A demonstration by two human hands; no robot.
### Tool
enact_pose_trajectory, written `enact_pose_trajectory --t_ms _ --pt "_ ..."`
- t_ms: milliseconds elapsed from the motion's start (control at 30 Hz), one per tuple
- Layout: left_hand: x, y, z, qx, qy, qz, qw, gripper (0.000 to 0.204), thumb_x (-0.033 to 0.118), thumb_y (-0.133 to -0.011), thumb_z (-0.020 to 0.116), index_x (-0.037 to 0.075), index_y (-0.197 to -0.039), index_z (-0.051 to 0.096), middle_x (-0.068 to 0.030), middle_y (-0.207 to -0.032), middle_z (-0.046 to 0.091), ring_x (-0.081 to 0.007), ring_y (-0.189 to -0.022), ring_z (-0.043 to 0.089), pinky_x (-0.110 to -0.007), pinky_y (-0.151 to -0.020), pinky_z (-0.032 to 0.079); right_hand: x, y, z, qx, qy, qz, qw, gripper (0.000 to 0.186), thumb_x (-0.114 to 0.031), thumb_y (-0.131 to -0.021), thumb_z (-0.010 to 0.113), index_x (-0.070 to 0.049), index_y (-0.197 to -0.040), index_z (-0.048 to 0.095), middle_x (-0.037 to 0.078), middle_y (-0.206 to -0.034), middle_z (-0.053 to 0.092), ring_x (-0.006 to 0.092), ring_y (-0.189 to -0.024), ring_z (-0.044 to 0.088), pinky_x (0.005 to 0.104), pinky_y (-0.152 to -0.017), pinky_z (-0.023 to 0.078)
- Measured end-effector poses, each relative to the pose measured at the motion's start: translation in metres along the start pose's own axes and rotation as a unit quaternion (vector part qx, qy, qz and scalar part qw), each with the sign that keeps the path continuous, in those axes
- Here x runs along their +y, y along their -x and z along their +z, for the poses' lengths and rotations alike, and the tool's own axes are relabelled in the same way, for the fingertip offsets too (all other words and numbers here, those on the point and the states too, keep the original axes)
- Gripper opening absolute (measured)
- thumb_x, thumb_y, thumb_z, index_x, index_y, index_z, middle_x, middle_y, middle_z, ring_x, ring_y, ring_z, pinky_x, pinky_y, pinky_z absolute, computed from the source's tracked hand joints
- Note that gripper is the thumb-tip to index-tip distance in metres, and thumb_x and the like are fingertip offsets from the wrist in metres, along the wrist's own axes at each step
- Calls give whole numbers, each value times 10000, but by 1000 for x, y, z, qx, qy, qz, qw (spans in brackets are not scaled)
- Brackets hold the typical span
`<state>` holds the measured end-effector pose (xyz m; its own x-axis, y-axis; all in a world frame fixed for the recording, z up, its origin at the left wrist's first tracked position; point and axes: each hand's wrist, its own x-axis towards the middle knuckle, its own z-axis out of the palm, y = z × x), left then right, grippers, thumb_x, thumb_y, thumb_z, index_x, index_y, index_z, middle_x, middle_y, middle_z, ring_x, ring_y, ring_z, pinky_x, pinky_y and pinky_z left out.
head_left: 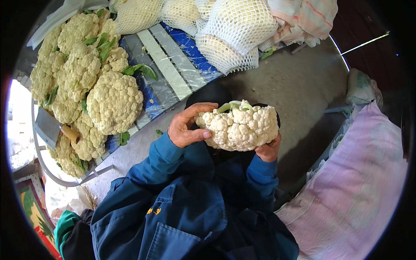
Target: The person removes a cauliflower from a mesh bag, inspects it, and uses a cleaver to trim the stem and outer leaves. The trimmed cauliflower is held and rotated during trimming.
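Observation:
Between my two hands I hold a cauliflower (242, 129) in front of my body, with its pale green stem stub turned up and away from me. My left hand (189, 124) grips its left side, thumb along the near face. Around the lower right side, my right hand (269, 149) is closed, its fingers partly hidden beneath the head. To the left, a heap of bare cauliflowers (115, 103) with a few green leaves lies on the table (162, 65). A cleaver (54, 128) with a wooden handle rests on the heap's near edge.
Cauliflowers in white foam netting (236, 37) are stacked at the table's far side, beside a striped cloth or sack (307, 17). A pink cloth (346, 182) covers something on my right. At lower left stand a white plastic bag (65, 197) and a colourful printed box (34, 208).

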<state>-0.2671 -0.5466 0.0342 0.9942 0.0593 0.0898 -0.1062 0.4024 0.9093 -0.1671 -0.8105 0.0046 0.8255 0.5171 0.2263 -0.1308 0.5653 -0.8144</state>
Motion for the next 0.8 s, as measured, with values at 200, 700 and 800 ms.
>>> enact_pose_trajectory --t_ms 200,700,800 --pt "-7 -2 -5 52 -72 57 994 690 257 -878 733 -41 -1433 454 -200 -1530 392 -298 -1430 377 -415 -1183 279 -15 -7 17 -8 55 3 998 736 9 -690 835 123 -1338 505 204 -1244 653 252 -1139 647 404 -1009 499" --pt "-6 -5 10 129 -125 80 981 471 47 -879 707 -55 -1316 565 -228 -1443 490 -297 -1333 493 -405 -1124 380 -29 -20 47 5 164 52 985 665 32 -722 822 96 -1318 534 132 -1198 671 178 -1096 643 326 -983 496" --pt "10 -17 16 152 -271 199 929 296 -45 -846 710 -32 -1138 666 -201 -1225 645 -292 -1161 621 -373 -984 492 -30 -21 48 3 177 43 983 655 31 -728 817 95 -1316 536 133 -1191 675 180 -1092 645 326 -979 498"
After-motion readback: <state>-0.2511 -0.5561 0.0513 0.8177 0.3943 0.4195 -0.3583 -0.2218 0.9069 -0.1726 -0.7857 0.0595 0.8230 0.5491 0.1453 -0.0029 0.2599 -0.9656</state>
